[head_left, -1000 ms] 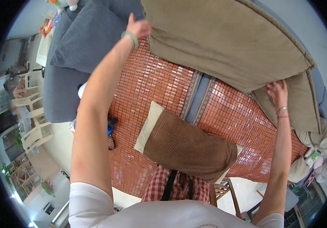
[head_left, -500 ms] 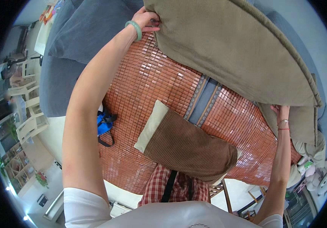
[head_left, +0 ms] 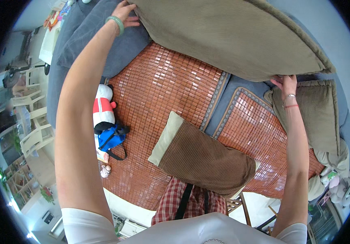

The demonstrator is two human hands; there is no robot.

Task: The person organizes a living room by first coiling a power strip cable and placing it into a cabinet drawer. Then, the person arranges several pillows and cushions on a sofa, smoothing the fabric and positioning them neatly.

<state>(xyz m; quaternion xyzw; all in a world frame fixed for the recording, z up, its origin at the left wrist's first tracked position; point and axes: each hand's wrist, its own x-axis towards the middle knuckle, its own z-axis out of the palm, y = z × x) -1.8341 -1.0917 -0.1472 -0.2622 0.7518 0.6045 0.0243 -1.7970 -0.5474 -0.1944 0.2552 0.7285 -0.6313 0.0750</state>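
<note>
A large olive-green corduroy cushion (head_left: pixel 232 38) spans the far side of the sofa, raised between my hands. My left hand (head_left: pixel 124 15) grips its far left corner, some fingers stretched out below the edge. At the lower right edge, the closed fingers of my right hand (head_left: pixel 285 84) hold the cushion, partly hidden under it. A second olive cushion (head_left: pixel 319 114) stands beside my right wrist. Nearer to me, a brown corduroy pillow (head_left: pixel 207 156) with a cream end lies on the reddish tile seat mat (head_left: pixel 162 85).
Grey sofa cushions (head_left: pixel 114 49) are at the far left. A plush toy in red and white (head_left: pixel 103 106) and a blue bag (head_left: pixel 112 137) lie on the mat's left side. Several soft toys (head_left: pixel 340 187) are piled at the right. A red checked cloth (head_left: pixel 171 201) shows close to me.
Both hands have moved the olive cushion farther away and leftward. More of the mat, the grey gap and the second olive cushion now show, and the plush toy has come into view.
</note>
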